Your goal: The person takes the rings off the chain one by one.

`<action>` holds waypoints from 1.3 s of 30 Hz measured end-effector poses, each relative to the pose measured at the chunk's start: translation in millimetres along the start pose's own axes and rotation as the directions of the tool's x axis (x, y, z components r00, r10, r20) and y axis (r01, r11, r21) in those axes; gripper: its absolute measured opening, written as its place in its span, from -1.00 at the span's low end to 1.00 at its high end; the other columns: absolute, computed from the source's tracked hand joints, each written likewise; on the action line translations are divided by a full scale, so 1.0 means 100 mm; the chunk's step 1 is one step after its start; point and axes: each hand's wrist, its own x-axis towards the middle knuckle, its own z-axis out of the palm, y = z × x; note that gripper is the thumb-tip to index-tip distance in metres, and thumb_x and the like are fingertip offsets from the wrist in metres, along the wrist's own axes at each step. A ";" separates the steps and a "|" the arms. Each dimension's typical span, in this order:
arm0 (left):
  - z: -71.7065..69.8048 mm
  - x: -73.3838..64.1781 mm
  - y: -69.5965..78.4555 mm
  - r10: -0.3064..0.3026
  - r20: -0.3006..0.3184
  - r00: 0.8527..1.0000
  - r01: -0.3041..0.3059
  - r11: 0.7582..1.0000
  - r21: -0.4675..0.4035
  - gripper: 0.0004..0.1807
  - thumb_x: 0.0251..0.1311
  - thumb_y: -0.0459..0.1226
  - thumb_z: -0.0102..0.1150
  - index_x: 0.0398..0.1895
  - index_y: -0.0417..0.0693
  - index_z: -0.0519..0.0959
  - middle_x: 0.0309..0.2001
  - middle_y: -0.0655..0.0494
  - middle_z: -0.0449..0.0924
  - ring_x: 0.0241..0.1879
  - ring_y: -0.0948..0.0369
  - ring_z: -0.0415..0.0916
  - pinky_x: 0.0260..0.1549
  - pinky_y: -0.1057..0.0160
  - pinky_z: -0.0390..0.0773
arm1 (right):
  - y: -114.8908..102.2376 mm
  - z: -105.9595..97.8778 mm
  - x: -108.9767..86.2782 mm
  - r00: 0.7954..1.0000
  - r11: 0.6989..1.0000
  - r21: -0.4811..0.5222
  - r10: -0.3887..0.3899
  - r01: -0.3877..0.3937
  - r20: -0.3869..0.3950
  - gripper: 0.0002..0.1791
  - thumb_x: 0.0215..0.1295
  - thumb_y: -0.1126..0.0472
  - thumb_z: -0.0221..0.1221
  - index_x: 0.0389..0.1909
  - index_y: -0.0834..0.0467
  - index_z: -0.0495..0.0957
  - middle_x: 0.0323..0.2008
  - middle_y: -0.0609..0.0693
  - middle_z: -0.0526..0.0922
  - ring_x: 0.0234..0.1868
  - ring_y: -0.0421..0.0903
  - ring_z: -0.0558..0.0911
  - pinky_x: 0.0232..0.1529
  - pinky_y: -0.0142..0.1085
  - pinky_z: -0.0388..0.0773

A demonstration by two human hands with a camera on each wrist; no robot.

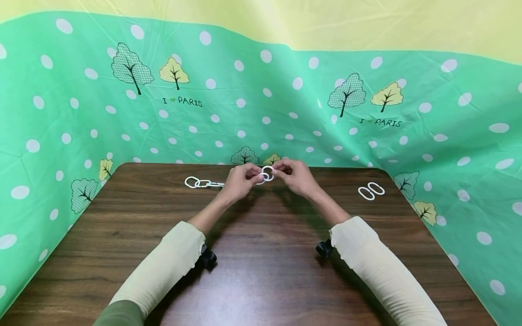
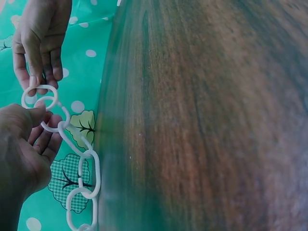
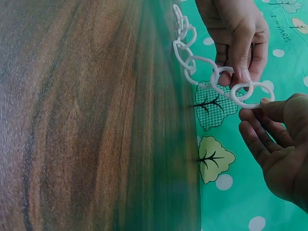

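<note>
My left hand (image 1: 240, 181) pinches the end link of a white plastic chain (image 1: 204, 183) between thumb and fingers, above the far part of the table. In the left wrist view several joined oval links (image 2: 90, 168) hang down from that hand. My right hand (image 1: 297, 176) pinches a white link (image 1: 268, 168) by its edge. That link overlaps the chain's end link and looks threaded through it. In the right wrist view the overlapping link (image 3: 269, 88) lies between the two hands' fingertips. Whether its gap is closed cannot be made out.
Two loose white links (image 1: 366, 194) lie side by side on the right of the brown wooden table (image 1: 261, 271). A green polka-dot cloth (image 1: 285, 99) with trees hangs behind the far edge and along both sides. Black wrist mounts (image 1: 208, 258) show under the sleeves.
</note>
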 end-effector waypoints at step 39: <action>-0.04 -0.03 -0.04 0.033 -0.059 0.998 -0.035 0.999 -0.030 -0.90 0.51 -0.37 0.42 -0.03 -0.17 0.83 -0.08 -0.12 0.91 -0.11 0.01 0.86 -0.02 0.14 0.83 | -0.03 0.06 -0.01 1.000 1.000 -0.015 0.004 -0.004 0.005 -0.80 0.64 0.26 0.35 0.08 0.31 0.78 -0.02 0.26 0.84 -0.01 0.34 0.80 -0.14 -0.45 0.61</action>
